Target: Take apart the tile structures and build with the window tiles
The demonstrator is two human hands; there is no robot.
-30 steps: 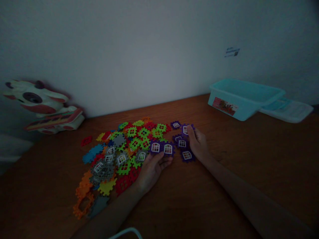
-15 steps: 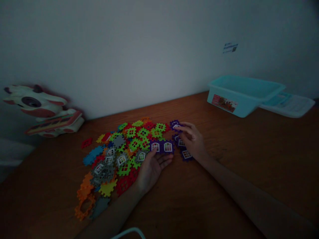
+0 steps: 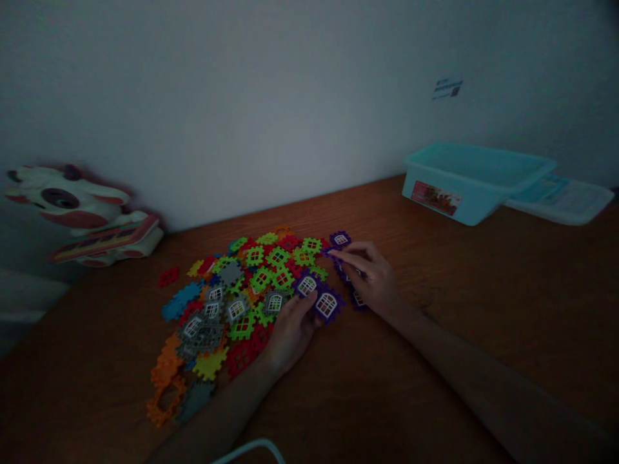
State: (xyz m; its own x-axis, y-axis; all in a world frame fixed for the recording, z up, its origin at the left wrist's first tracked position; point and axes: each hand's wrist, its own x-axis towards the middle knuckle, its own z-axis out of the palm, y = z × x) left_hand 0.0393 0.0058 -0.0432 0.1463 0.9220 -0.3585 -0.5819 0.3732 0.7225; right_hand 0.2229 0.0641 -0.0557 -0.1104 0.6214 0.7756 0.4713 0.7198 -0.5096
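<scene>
Notably, our left hand [image 3: 291,327] gripped two joined purple window pieces [image 3: 316,295] front and back, presumably for steadiness, beside the heap [image 3: 262,280]; our right hand [image 3: 373,277] pinched another purple piece [image 3: 327,252] edge-on.

bare forearms angle in from the lower edge, a person's left hand [image 3: 294,327] closed in a grip, thumb uppermost, while the right hand [image 3: 371,278], slightly farther forward, points its pinching fingers leftward.
</scene>
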